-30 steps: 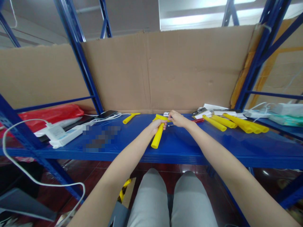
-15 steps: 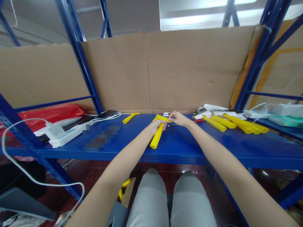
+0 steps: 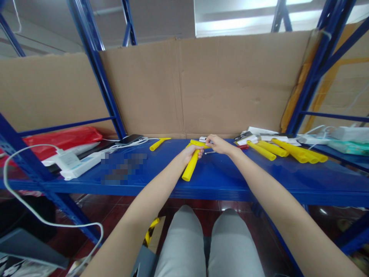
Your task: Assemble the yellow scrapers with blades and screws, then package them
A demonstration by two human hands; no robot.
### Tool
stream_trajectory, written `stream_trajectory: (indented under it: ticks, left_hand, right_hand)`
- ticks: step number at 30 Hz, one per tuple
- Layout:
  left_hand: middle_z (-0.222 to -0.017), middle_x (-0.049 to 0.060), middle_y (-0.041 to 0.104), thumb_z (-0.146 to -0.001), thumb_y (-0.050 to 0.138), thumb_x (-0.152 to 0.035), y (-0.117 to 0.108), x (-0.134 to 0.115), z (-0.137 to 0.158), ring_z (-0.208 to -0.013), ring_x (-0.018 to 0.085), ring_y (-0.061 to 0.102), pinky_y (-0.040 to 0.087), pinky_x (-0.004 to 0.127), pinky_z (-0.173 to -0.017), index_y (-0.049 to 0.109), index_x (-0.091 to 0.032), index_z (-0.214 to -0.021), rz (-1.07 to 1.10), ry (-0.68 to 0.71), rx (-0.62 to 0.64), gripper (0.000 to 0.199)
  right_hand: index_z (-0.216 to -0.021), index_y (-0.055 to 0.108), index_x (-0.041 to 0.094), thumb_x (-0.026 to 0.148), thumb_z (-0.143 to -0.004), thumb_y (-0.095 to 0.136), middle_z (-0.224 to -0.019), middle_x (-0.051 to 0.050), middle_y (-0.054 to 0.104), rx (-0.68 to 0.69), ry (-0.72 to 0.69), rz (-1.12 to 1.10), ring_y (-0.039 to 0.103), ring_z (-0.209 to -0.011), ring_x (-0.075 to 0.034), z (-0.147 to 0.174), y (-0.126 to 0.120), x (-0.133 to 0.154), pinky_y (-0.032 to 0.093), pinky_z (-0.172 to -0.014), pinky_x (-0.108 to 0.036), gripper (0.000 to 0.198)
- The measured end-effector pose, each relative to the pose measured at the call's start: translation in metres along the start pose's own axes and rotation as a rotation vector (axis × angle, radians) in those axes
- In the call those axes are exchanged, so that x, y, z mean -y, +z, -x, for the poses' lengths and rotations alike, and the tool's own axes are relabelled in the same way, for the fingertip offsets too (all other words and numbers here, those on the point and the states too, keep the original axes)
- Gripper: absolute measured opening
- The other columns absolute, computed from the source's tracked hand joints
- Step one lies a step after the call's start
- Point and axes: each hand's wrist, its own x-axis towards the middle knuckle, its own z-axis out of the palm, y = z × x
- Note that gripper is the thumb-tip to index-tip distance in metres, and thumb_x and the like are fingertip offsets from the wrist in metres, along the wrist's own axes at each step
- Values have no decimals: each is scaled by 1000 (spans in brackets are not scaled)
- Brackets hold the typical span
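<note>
My left hand is wrapped round a yellow plastic piece with a tubular handle and a crosswise head. The handle slants down toward the shelf's front edge, and its head points to the right. At the right end of that head is my right hand, its fingertips pinched together; whatever small thing they may hold is hidden. Just below the right fingers lies a thin metal rod. A small white object sits behind the hands.
Several yellow tubular pieces lie at the right, near a red object and white packets. Another yellow piece lies left of centre. A white power strip with cables stands at the left. Cardboard closes off the back.
Both hands stay almost in place. The lower end of the yellow handle has shifted very slightly left, and the right hand's fingers have moved slightly.
</note>
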Motion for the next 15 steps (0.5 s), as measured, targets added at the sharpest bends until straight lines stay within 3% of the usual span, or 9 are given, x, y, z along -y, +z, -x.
stream_trajectory:
  ticks: [9,15]
  left_hand:
    - [-50,-5,43,-86,46,-2,-2,-4,-2,-33,3,37,32,11,-33,51,-12,-75,67,-7,34,16]
    - [-46,-5,42,-90,39,-5,0,-3,-1,-33,4,36,30,12,-32,51,-13,-75,12,13,-8,20]
  right_hand:
    - [-83,56,17,9,-85,43,-90,-10,56,1,-57,235,49,-88,-21,1,-4,16,39,-77,-32,14]
    - [-80,56,18,13,-87,44,-87,-9,56,-46,-120,209,50,-87,-21,3,-5,19,40,-78,-32,14]
